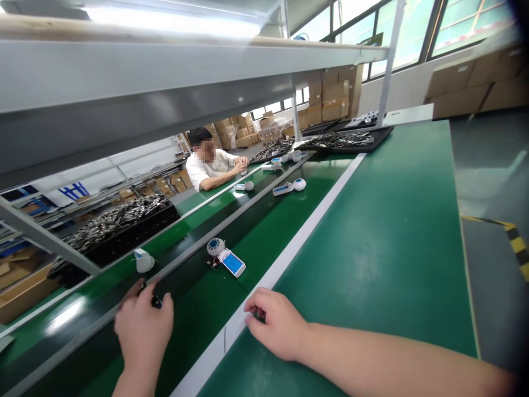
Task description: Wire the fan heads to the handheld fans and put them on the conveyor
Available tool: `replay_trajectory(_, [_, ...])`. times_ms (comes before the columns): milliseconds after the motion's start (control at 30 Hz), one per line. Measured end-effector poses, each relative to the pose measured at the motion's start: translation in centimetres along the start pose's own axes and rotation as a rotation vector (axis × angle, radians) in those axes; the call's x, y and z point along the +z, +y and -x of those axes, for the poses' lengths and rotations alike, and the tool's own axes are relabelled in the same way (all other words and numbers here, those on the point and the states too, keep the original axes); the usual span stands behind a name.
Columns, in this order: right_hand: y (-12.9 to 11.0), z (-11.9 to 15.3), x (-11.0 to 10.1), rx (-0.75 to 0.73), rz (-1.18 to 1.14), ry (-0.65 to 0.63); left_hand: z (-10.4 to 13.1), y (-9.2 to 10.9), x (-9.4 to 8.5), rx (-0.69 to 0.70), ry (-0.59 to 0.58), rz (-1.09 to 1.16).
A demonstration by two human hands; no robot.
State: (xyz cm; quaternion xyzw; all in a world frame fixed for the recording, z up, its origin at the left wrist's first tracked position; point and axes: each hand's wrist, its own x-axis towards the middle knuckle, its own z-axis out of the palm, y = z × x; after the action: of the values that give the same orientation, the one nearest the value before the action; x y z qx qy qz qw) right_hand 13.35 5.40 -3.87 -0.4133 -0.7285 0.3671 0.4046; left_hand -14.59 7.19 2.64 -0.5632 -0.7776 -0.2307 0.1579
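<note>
My left hand (144,325) is over the green conveyor belt (198,325), its fingers curled around a small dark object (156,301). Most of that object is hidden by the fingers, so its kind cannot be made out. Closer to me, my right hand (276,322) rests at the white edge strip (285,259), fingers loosely curled and nothing visible in them. Beyond both hands, a white device with a round head and a blue rectangular panel (232,263) lies on the belt, with a small loose board and wires beside it. A white rounded part (144,261) sits past the divider rail.
More white devices (289,187) lie farther along the belt. Across it sits a co-worker in a white shirt (212,165), hands around a small part. Black trays of metal pieces (343,140) stand at the far end and left. A grey shelf (185,77) hangs overhead.
</note>
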Motion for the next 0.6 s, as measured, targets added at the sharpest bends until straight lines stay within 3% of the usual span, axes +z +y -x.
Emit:
replay_trajectory(100, [0.2, 0.0, 0.1, -0.007, 0.030, -0.022, -0.9, 1.1, 2.7, 0.245, -0.180, -0.023])
replay_trajectory(267, [0.6, -0.2, 0.2, 0.021, 0.023, -0.034, -4.1, 1.6, 7.8, 0.349, -0.338, 0.041])
replay_trajectory(333, [0.6, -0.3, 0.2, 0.031, 0.016, -0.038, -5.3, 1.1, 8.3, 0.359, -0.379, 0.074])
replay_trajectory(467, [0.6, -0.4, 0.2, 0.034, 0.018, -0.039, -6.3, 0.3, 7.3, 0.338, -0.419, 0.155])
replay_trajectory(600, [0.6, -0.4, 0.2, 0.026, 0.019, -0.059, -5.5, 0.6, 7.1, 0.120, -0.402, 0.195])
